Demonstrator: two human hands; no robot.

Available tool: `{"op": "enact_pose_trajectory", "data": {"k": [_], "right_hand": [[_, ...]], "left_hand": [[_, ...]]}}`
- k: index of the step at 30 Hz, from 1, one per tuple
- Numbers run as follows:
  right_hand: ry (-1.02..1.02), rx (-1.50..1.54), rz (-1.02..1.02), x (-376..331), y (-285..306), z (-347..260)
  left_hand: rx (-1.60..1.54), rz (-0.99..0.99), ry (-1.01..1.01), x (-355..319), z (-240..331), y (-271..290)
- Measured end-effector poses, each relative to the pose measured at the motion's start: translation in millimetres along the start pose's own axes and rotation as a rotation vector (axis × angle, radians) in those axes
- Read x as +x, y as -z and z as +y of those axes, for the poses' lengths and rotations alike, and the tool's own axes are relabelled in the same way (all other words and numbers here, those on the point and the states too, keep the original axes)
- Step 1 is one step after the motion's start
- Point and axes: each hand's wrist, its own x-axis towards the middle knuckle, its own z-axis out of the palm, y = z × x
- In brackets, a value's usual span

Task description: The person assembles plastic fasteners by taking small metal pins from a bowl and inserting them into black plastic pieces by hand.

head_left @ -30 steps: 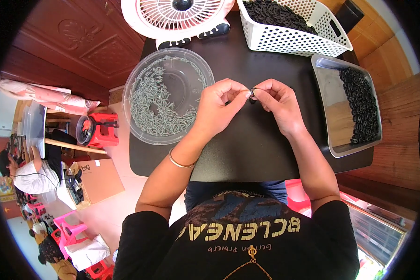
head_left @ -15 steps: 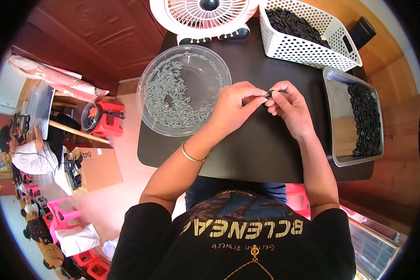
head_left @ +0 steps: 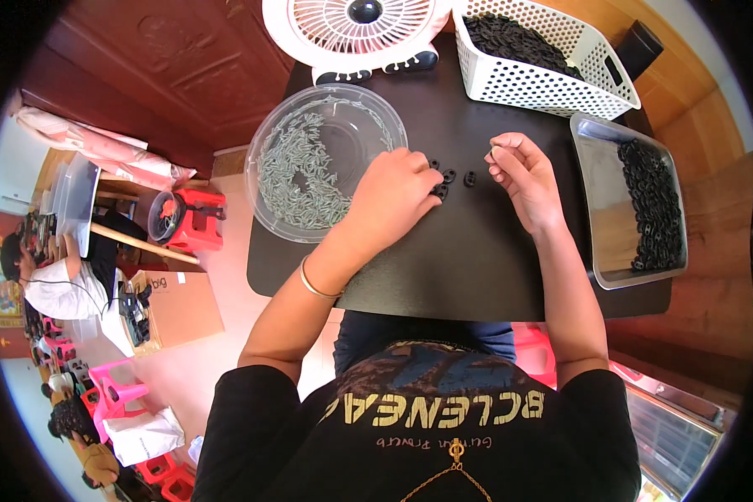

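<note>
My left hand (head_left: 396, 194) is over the dark table beside the rim of a clear round bowl (head_left: 263, 219). Its fingers are bent, with thumb and forefinger apart around a few small black oval pieces (head_left: 440, 192); some fingertips are hidden. More of these pieces lie just beyond, and a single black piece (head_left: 470, 178) with two holes lies between my hands. My right hand (head_left: 523, 182) is raised over the table, thumb and forefinger pinched together on something too small to name. Many small grey-green spiral pieces (head_left: 291, 163) fill part of the bowl.
A metal tray (head_left: 598, 201) with black pieces stands at the table's right. Behind it is a white perforated basket (head_left: 519, 88) heaped with black pieces. A pale fan (head_left: 356, 50) stands at the back. To the left are red stools (head_left: 197, 222), a cardboard box (head_left: 180, 309) and a seated person.
My hands have come apart from their shared pinch on a small black piece. My left hand moved left and down to the loose pieces; my right hand stays raised. The view shifted slightly.
</note>
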Motion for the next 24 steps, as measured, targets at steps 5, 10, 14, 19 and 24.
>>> {"op": "enact_pose_trajectory", "data": {"k": [5,10,14,19,24], "right_hand": [[0.018,-0.055,-0.03,0.4,3.0,2.8],[0.034,-0.075,-0.006,0.7,2.7,2.2],[0.054,-0.088,-0.017,0.4,1.4,1.1],[0.039,-0.091,-0.037,0.3,2.8,1.1],[0.024,-0.08,-0.043,0.3,4.9,1.4]], "left_hand": [[0.076,-0.041,-0.017,4.9,6.0,-13.3],[0.164,-0.031,-0.059,9.7,8.9,-18.6],[0.227,-0.009,-0.077,9.7,8.8,-24.1],[0.207,-0.051,-0.022,9.5,14.8,-23.2],[0.136,-0.105,0.071,10.7,11.0,-25.1]]}}
